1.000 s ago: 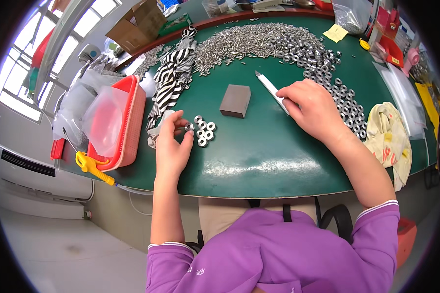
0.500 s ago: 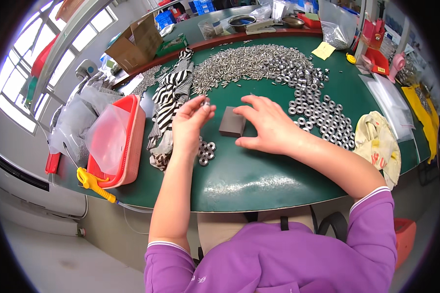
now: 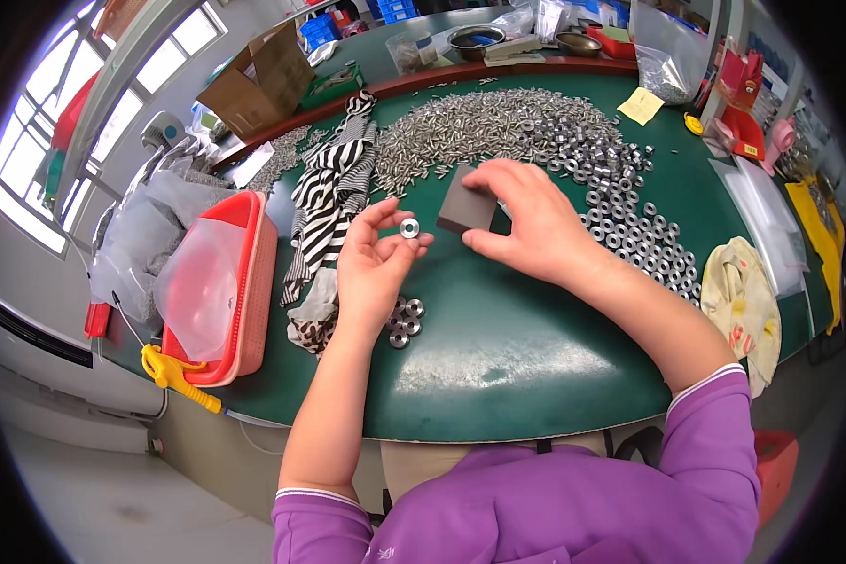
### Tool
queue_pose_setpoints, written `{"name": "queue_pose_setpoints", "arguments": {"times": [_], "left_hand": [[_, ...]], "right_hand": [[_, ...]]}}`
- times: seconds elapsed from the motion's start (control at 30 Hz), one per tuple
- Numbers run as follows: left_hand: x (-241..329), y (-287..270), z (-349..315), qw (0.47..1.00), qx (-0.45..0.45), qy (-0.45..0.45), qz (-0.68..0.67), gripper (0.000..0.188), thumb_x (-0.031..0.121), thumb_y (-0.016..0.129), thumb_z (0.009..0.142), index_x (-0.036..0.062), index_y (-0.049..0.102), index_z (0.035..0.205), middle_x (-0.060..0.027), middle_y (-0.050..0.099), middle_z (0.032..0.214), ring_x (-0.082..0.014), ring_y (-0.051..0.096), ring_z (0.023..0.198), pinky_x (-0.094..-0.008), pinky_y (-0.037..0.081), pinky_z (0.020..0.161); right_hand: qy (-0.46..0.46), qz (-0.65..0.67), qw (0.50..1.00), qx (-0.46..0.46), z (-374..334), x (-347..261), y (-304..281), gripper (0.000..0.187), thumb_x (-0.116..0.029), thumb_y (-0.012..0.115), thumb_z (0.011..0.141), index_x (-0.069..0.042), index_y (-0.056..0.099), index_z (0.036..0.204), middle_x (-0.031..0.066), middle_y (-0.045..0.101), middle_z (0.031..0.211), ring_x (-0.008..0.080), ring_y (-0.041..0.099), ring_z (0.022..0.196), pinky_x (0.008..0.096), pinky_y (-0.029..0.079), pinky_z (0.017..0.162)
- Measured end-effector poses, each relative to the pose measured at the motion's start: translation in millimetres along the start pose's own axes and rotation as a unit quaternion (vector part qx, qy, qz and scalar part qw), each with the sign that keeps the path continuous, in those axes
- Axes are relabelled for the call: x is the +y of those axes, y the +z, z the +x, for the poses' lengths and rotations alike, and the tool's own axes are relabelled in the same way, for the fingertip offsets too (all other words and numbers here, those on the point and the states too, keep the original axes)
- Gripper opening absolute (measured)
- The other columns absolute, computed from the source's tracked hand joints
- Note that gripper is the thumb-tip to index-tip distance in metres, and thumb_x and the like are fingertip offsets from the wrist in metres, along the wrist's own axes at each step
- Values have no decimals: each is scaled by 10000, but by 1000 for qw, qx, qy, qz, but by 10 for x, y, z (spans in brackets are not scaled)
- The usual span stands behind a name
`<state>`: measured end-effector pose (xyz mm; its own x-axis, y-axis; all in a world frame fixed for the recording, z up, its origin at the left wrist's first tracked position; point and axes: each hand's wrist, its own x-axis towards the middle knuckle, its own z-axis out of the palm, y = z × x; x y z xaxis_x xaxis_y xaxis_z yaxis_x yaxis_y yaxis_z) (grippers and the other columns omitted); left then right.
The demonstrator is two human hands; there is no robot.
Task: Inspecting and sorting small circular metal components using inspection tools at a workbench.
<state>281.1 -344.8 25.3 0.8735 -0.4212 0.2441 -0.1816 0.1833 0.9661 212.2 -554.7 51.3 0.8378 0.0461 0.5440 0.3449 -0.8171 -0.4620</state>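
The left hand [image 3: 371,273] held a small steel nut [image 3: 409,227] pinched at its fingertips, raised just left of the grey block [image 3: 465,209], flat face up as if for checking. The right hand [image 3: 526,221] gripped the block from its right, steadying it on the green table [image 3: 536,348]. A few more nuts [image 3: 404,321] lay below the block, near the left wrist.

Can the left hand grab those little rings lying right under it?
Probably yes. The left hand hovers just above the small pile of rings on the green table, nothing between, though its fingers already pinch one ring.
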Motion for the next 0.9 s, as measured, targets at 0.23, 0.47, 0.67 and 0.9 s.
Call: {"name": "queue_pose_setpoints", "arguments": {"times": [0.23, 0.47, 0.67, 0.9], "left_hand": [[2, 28, -24, 999, 4, 31, 35, 614, -109, 566, 839, 6, 303, 1382, -129, 539, 1158, -161, 632, 978, -237, 510, 827], [1, 23, -56, 995, -17, 41, -84, 716, -29, 630, 852, 49, 244, 1450, -138, 554, 1176, -187, 612, 1028, -313, 515, 899], [63, -3, -45, 989, -18, 3, -148, 693, 44, 663, 866, 86, 280, 1442, -92, 609, 1133, -180, 621, 991, -311, 533, 841], [-14, -87, -61, 977, -44, 0, -208, 159, 96, 608, 930, 51, 555, 1072, -60, 645, 1004, -136, 625, 906, -287, 523, 809]], "right_hand": [[-44, 67, 997, 20, 10, -64, 13, 562, -220, 771, 688, -91, 552, 1188, 123, 523, 1288, 318, 471, 1217, 425, 390, 1021], [-76, 96, 992, 8, -23, -51, 49, 608, -216, 796, 674, -104, 541, 1214, 130, 516, 1311, 321, 458, 1249, 431, 376, 1038], [-32, 166, 986, 7, -41, -82, 65, 624, -214, 802, 678, -122, 541, 1237, 116, 518, 1334, 313, 446, 1276, 430, 361, 1060], [-126, 169, 977, 27, -97, -314, 32, 622, -250, 809, 666, -135, 563, 1226, 127, 525, 1304, 316, 497, 1205, 423, 398, 1003]]}}
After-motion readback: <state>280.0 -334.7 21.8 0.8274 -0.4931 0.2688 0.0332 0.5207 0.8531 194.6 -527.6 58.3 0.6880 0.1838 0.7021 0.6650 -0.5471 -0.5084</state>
